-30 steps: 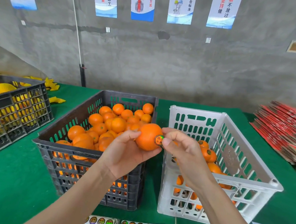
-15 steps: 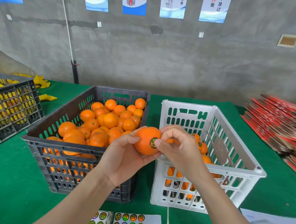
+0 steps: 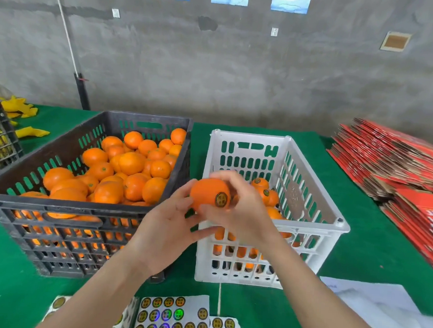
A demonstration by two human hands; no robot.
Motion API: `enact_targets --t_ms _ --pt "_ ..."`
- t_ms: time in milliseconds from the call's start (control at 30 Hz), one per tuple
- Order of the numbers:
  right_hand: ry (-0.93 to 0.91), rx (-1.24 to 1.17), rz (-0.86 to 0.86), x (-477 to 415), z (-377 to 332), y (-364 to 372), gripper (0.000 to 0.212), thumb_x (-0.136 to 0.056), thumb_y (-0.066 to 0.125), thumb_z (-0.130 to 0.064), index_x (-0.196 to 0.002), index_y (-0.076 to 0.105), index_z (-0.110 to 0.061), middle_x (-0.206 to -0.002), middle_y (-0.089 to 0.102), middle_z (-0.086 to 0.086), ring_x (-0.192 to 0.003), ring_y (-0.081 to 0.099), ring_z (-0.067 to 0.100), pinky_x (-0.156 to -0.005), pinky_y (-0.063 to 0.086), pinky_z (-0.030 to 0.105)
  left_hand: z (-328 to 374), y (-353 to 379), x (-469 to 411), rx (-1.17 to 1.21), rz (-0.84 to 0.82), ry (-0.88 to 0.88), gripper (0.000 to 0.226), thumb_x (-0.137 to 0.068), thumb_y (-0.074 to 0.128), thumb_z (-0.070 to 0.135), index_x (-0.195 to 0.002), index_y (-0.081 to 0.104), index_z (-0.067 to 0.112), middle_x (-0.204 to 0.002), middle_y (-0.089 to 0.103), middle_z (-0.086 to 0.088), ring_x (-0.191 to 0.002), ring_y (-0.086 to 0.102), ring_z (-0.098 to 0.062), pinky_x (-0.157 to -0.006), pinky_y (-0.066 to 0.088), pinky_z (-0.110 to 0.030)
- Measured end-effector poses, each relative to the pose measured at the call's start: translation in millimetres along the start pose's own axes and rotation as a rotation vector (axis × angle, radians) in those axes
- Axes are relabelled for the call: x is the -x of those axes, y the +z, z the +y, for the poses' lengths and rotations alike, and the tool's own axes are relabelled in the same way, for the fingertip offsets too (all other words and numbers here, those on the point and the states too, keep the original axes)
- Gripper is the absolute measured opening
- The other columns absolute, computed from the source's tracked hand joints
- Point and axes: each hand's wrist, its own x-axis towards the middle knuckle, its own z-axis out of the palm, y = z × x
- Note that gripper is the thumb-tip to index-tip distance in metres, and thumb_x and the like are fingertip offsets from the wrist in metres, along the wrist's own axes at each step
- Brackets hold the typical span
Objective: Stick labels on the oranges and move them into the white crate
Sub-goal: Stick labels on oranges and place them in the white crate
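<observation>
held fruit: round bright orange (image 3: 206, 191), in the air over the near left corner of the white slotted plastic crate (image 3: 342, 224), not yet inside it
label: round dark-and-gold sticker (image 3: 221, 199) on the side of the orange facing us; we cannot tell whether its edges lie flat
right hand (image 3: 243, 213): fingers curled over the top and far side of the orange, thumb below, grasping it
left hand (image 3: 167, 229): fingers fairly straight and spread, tips touching the orange's left side, not clasping it
risk, slip: we judge one hand carries most of the hold; smooth skin could let the fruit fall onto the crate rim or the green cloth table (image 3: 371, 249) and roll away
risk, label: a thumb dragged across the sticker could lift an edge, and it may then peel in the pile
risk, bruising: released from this height it would strike the labelled oranges (image 3: 269, 197) already in the white crate
risk, mix-up: the black slotted plastic crate (image 3: 87, 208) of loose oranges stands just beside; a drop to the left would send ours back among them
</observation>
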Motion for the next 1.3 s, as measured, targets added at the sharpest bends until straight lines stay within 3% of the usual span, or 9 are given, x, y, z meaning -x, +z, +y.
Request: enact_targets --t_ms 100,200,300,467,567,700,833,1067,1300 --pt "0.203 0.275 0.015 -43.5 36.6 -38.1 0.044 -0.074 0.072 -0.03 -0.109 0.045 -0.035 -0.099 0.053 -0.019 -0.086 0.052 0.006 -0.064 0.041 0.022 -6.6 -7.3 -3.5 -0.284 0.138 0.146 0.031 -0.091 0.043 0.014 -0.118 0.059 0.019 -0.117 0.066 -0.005 -0.105 0.065 -0.026 -0.083 0.053 -0.039" --pt "0.373 0.669 -0.368 -74.5 86.1 -52.7 0.042 -0.076 0.069 -0.02 -0.114 0.052 -0.015 -0.112 0.059 0.007 -0.094 0.056 0.021 -0.073 0.048 0.034 -19.8 -21.9 2.8 -0.356 0.198 0.105 0.033 -0.095 0.033 0.001 -0.099 0.065 0.004 -0.089 0.071 -0.013 -0.081 0.067 -0.027 -0.069 0.056 -0.031" --pt "0.482 0.833 -0.731 -85.8 124.6 -47.4 0.053 -0.078 0.071 -0.021 -0.125 0.048 -0.016 -0.132 0.048 0.007 -0.112 0.05 0.026 -0.086 0.05 0.037 -32.2 -37.0 7.5 -0.431 0.235 0.043 0.034 -0.095 0.034 -0.002 -0.091 0.067 0.002 -0.081 0.071 -0.014 -0.073 0.066 -0.024 -0.065 0.055 -0.027" --pt "0.456 0.939 -0.812 -91.9 143.7 -44.2 0.07 -0.082 0.069 -0.018 -0.143 0.034 -0.021 -0.149 0.034 0.005 -0.132 0.036 0.028 -0.104 0.039 0.04 -49.3 -55.4 6.9 -0.494 0.276 -0.075 0.034 -0.094 0.039 -0.003 -0.086 0.07 0.003 -0.079 0.072 -0.011 -0.071 0.068 -0.02 -0.065 0.055 -0.025" --pt "0.326 0.918 -0.614 -84.0 129.1 -40.6 0.064 -0.087 0.064 -0.02 -0.143 0.034 -0.016 -0.147 0.038 0.007 -0.132 0.038 0.027 -0.107 0.034 0.036 -66.9 -66.4 3.5 -0.608 0.291 -0.21 0.031 -0.094 0.041 -0.003 -0.088 0.071 0.007 -0.09 0.074 -0.012 -0.08 0.07 -0.02 -0.076 0.055 -0.027" --pt "-0.028 0.484 0.057 -52.7 73.0 -21.9 0.026 -0.09 0.056 -0.008 -0.115 0.062 -0.008 -0.113 0.065 0.003 -0.104 0.06 0.017 -0.09 0.046 0.025 -102.3 -86.6 -6.9 -1.033 0.181 -0.395 0.024 -0.091 0.055 0.001 -0.105 0.069 0.015 -0.113 0.068 -0.003 -0.096 0.064 -0.008 -0.089 0.047 -0.022" --pt "-0.372 0.173 0.006 10.9 29.8 25.6 0.014 -0.087 0.055 -0.004 -0.087 0.068 -0.005 -0.077 0.063 -0.007 -0.065 0.054 0.001 -0.061 0.043 0.011 -133.9 -109.5 -19.1 -1.455 0.015 -0.527 0.049 -0.088 0.06 0.005 -0.135 0.05 0.011 -0.137 0.053 -0.006 -0.125 0.05 -0.019 -0.105 0.037 -0.027" --pt "0.396 0.392 -0.654 87.8 98.4 84.2 0.035 -0.095 0.041 -0.005 -0.128 0.053 -0.009 -0.128 0.056 0.011 -0.112 0.054 0.021 -0.092 0.042 0.024 -147.8 -120.1 -27.7 -1.909 -0.176 -0.59 0.063 -0.079 0.07 0.021 -0.136 0.044 0.02 -0.132 0.051 -0.006 -0.125 0.043 -0.028 -0.106 0.034 -0.042" --pt "0.533 0.353 -0.496 113.5 126.1 88.6 0.016 -0.085 0.06 -0.009 -0.098 0.054 -0.016 -0.11 0.06 0.004 -0.103 0.055 0.019 -0.089 0.044 0.026 -126.6 -117.4 -19.4 -1.632 -0.169 -0.443 0.041 -0.078 0.07 0.007 -0.117 0.063 0.017 -0.122 0.055 -0.001 -0.111 0.051 -0.018 -0.096 0.04 -0.03"
